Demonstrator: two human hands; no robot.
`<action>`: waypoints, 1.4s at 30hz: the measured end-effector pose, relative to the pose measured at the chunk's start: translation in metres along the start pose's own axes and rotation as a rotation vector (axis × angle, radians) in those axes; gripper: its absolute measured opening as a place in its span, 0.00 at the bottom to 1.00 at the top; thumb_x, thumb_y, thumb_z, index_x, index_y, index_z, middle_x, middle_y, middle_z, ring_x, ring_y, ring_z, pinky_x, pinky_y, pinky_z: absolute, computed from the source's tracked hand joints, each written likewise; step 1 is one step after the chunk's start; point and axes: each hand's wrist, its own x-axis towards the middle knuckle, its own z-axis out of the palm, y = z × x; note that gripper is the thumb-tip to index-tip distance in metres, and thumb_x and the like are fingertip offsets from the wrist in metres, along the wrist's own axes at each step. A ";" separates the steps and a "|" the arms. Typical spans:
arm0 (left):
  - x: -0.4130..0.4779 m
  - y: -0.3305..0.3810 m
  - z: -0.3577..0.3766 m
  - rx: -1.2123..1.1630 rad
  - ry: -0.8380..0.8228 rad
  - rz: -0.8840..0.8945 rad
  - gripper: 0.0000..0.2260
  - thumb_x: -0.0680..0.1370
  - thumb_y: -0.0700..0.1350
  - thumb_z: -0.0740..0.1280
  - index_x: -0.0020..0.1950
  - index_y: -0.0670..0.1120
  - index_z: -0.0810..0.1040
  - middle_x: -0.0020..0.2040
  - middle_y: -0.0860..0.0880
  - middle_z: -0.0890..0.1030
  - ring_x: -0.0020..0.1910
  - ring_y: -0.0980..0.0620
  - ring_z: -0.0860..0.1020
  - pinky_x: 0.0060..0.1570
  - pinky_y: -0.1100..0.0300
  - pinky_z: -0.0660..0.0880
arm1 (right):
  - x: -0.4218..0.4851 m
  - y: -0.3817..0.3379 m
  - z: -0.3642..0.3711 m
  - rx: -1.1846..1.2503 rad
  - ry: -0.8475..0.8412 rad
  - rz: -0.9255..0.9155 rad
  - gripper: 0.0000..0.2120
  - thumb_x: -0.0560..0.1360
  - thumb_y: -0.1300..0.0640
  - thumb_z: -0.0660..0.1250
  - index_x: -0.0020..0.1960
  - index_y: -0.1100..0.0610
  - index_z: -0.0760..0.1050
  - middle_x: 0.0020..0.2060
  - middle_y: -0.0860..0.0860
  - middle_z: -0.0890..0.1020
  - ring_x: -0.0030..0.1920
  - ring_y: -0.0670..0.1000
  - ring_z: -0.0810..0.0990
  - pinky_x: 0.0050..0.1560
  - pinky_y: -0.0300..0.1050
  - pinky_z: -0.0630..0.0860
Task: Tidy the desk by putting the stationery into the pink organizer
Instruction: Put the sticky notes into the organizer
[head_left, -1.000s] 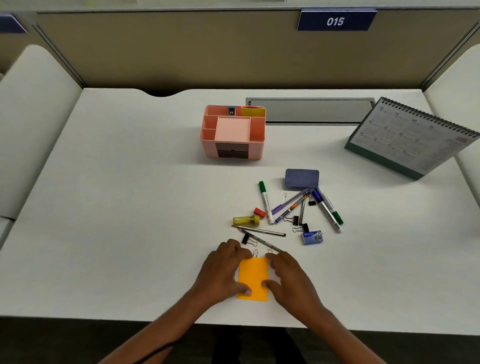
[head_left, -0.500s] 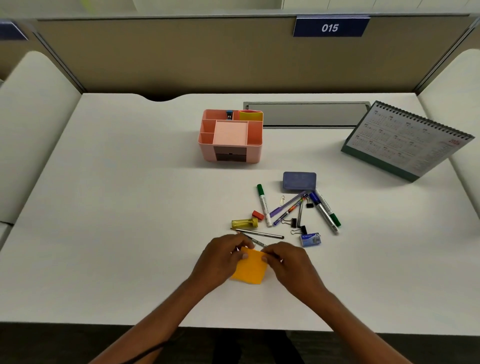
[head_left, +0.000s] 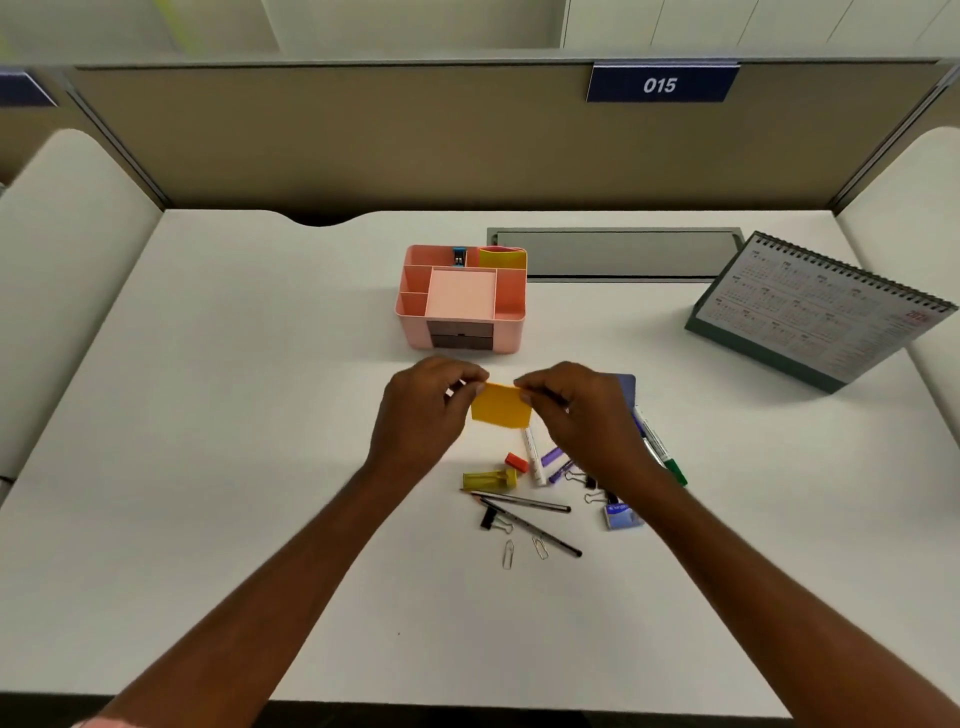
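In front of the pink organizer (head_left: 410, 332), one orange note pad (head_left: 501, 408) hangs pinched between left hand (head_left: 421, 410) and right hand (head_left: 582, 410); two paper clips (head_left: 508, 554) lie nearer.

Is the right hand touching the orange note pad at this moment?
Touching. The head view shows the right hand pinching the upper right corner of the orange note pad, while the left hand pinches the other corner.
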 end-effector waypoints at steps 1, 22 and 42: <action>0.011 0.001 -0.002 0.006 0.024 0.027 0.07 0.78 0.42 0.76 0.55 0.45 0.87 0.51 0.50 0.87 0.47 0.53 0.84 0.48 0.57 0.83 | 0.012 0.000 -0.003 -0.023 0.020 -0.020 0.09 0.79 0.60 0.71 0.58 0.58 0.85 0.49 0.52 0.87 0.48 0.50 0.83 0.50 0.47 0.81; 0.190 -0.033 0.023 0.139 0.295 0.148 0.07 0.79 0.41 0.73 0.54 0.42 0.87 0.50 0.46 0.87 0.47 0.49 0.84 0.51 0.56 0.81 | 0.200 0.034 -0.009 -0.158 0.297 -0.112 0.07 0.76 0.64 0.71 0.51 0.60 0.86 0.46 0.54 0.87 0.47 0.53 0.83 0.49 0.49 0.80; 0.212 -0.072 0.064 0.331 -0.025 -0.045 0.14 0.84 0.54 0.65 0.61 0.49 0.86 0.59 0.48 0.86 0.52 0.46 0.84 0.54 0.56 0.79 | 0.214 0.086 0.033 -0.354 0.122 0.070 0.11 0.80 0.52 0.69 0.56 0.57 0.85 0.49 0.55 0.86 0.45 0.56 0.83 0.43 0.41 0.74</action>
